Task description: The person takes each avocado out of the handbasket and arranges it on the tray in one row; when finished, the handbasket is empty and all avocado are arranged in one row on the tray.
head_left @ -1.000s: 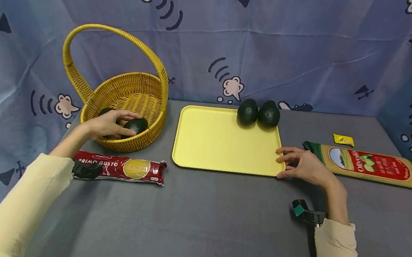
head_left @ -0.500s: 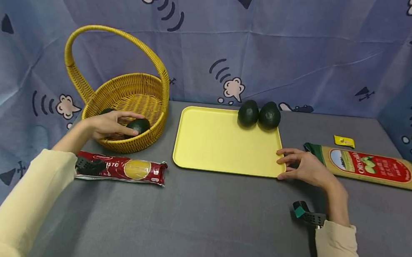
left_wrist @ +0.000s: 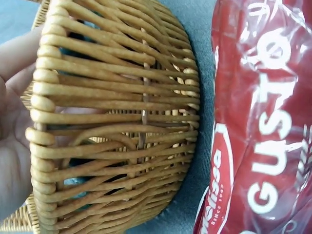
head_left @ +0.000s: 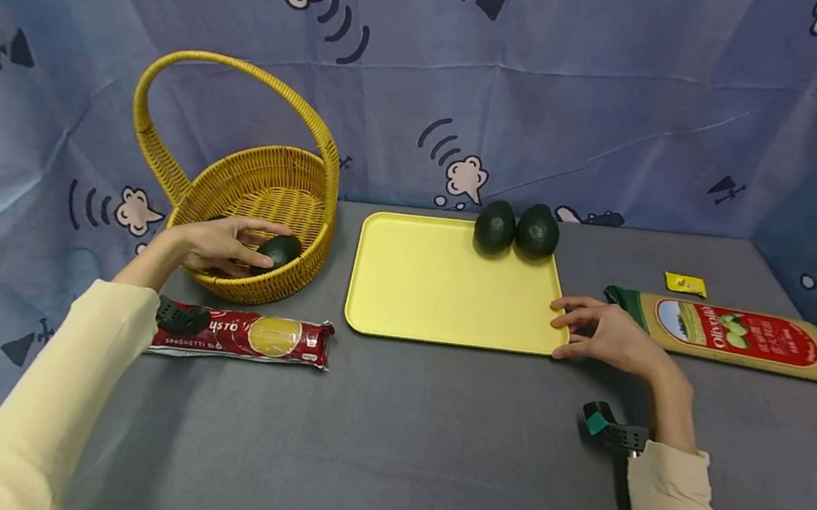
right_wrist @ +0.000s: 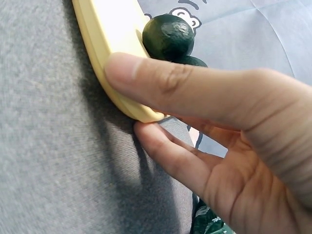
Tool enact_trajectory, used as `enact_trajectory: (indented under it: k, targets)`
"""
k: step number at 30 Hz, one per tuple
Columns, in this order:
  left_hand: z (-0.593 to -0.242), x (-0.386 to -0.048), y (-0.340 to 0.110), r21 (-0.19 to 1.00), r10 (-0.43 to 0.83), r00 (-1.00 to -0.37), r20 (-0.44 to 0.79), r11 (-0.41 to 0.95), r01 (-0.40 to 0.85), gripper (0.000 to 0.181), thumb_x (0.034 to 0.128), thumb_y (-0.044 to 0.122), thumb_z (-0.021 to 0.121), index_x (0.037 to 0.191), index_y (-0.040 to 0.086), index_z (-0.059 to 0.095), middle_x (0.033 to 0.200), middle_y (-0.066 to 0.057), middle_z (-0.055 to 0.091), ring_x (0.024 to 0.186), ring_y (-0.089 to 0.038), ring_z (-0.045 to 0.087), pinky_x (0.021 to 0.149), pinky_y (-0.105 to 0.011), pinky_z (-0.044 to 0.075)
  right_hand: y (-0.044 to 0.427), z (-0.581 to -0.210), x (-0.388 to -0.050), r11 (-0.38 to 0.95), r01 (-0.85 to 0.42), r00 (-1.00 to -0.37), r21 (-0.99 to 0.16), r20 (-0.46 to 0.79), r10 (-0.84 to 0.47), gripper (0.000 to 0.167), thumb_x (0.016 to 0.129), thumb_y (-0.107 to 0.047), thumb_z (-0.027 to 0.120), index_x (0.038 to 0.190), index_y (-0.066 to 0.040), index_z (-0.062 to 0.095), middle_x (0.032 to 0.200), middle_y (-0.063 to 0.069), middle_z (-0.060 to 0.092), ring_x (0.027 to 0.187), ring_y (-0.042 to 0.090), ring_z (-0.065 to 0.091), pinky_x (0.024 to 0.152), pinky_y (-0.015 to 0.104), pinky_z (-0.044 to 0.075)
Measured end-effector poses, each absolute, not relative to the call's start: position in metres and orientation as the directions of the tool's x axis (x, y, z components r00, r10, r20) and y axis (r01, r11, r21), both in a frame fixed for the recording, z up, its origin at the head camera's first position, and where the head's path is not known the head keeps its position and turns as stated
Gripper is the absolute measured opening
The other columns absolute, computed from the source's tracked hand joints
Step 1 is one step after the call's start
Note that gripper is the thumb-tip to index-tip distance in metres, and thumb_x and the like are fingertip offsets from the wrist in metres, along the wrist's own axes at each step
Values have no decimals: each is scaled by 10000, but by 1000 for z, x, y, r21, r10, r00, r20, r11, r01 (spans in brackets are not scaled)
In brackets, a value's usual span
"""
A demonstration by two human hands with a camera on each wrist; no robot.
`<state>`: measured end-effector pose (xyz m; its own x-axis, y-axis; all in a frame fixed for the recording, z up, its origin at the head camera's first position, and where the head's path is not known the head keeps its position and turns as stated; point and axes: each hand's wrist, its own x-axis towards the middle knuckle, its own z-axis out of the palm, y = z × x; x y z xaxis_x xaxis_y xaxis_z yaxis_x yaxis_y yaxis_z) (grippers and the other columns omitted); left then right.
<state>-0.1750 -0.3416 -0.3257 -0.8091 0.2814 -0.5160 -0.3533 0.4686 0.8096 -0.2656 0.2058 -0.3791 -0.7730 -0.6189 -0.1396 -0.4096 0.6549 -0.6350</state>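
Note:
My left hand (head_left: pixel 219 243) reaches over the front wall of the yellow wicker basket (head_left: pixel 294 272), thumb and fingers around a dark green avocado (head_left: pixel 280 251). Another dark shape inside is mostly hidden behind that hand. In the left wrist view the basket wall (left_wrist: pixel 117 102) covers much of the hand (left_wrist: pixel 12 126). Thumb and fingers of my right hand (head_left: pixel 613 335) pinch the right edge of the yellow tray (head_left: pixel 449 293) near its front corner; the right wrist view shows the thumb of this hand (right_wrist: pixel 214 112) on the rim. Two avocados (head_left: pixel 494 227) (head_left: pixel 537 231) sit side by side at the tray's back right corner.
A red spaghetti pack (head_left: pixel 272 339) lies before the basket, under the left wrist. To the tray's right are a long green-ended pasta pack (head_left: pixel 744 333) and a small yellow packet (head_left: pixel 685 284). The basket's tall handle (head_left: pixel 249 68) arches above its opening; patterned cloth (head_left: pixel 413 64) hangs behind.
The left hand and the avocado at its fingers have shifted slightly right within the basket. The right hand keeps its place on the tray edge; the whole head view has drifted a little.

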Motion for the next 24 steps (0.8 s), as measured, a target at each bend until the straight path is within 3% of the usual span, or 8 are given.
enact_trajectory:
  k: [7,12,20,22,24]
  targets:
    - [-318,-184,-339,767,318,-747,-584,518,-380,707,968,97,579,1548,121,173,1550,-266,90,1328,-392,333,946,-442,494,206,-379,-265,660,-413,-774,-628,-140,-618,480,742,-289,840,1096,8,706,1338,175,525,1088,296,548,749,183,499]
    - [-315,-189,-337,753,309,-743,-593,539,-377,686,970,93,575,1542,115,198,1541,-248,136,1192,-313,471,883,-394,535,208,-380,-266,663,-415,-782,-623,-128,-611,451,733,-260,849,1080,-4,715,1327,152,542,1039,254,547,731,175,498]
    - [-313,-189,-334,734,270,-736,-621,532,-423,697,964,111,593,1542,120,204,1558,-225,110,1306,-346,377,951,-439,493,208,-383,-269,657,-435,-772,-616,-120,-624,470,734,-301,845,1074,-3,717,1315,163,545,1006,250,542,723,180,485]
    - [-311,-190,-333,720,254,-731,-633,540,-436,699,962,120,599,1542,128,209,1488,-250,250,1207,-329,454,963,-452,484,208,-383,-269,657,-439,-771,-613,-119,-626,475,733,-310,844,1075,-5,718,1314,161,547,1015,248,537,726,181,486]
    - [-307,-191,-332,707,242,-719,-651,536,-460,693,973,118,579,1545,121,188,1455,-269,281,1215,-334,448,976,-467,472,208,-383,-269,656,-440,-770,-613,-119,-627,480,734,-319,842,1079,-8,718,1316,158,546,1022,249,539,729,180,491]
